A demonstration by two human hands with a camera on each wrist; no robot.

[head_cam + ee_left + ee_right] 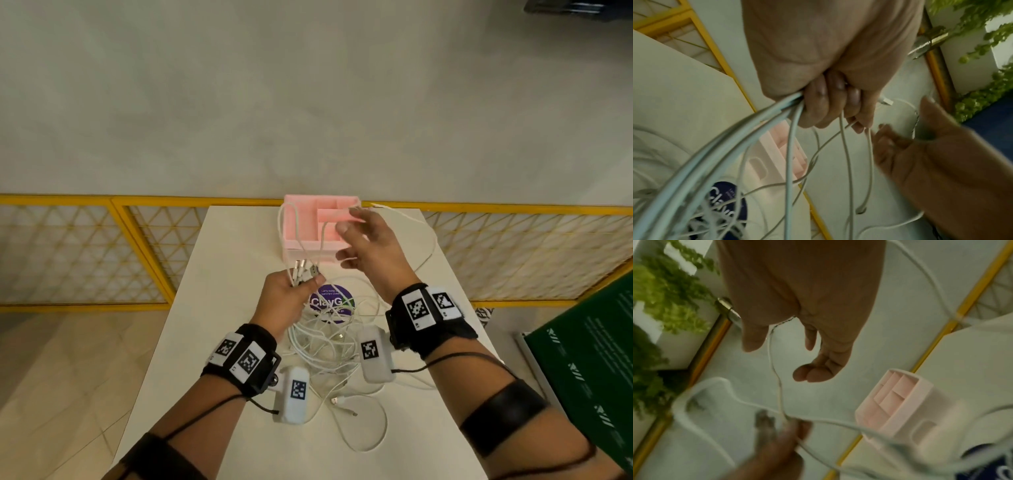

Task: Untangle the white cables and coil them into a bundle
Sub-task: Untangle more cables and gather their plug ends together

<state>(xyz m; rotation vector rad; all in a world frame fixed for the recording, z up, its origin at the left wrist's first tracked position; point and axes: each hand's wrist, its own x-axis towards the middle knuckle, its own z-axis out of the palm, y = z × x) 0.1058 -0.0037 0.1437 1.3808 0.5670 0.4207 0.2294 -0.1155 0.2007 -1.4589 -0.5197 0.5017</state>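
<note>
Several white cables lie tangled on the white table, between my forearms. My left hand grips a bunch of cable ends, and their USB plugs stick up above the fist. In the left wrist view the curled fingers clamp the strands, which hang down to the pile. My right hand is raised over the pink box with fingers spread and relaxed. One thin cable drapes across the web beside its thumb and runs down to the left hand.
A pink compartment box stands at the table's far edge, with cable loops hanging over it. A round purple sticker shows under the cables. A yellow lattice fence runs behind the table. A green board leans at the right.
</note>
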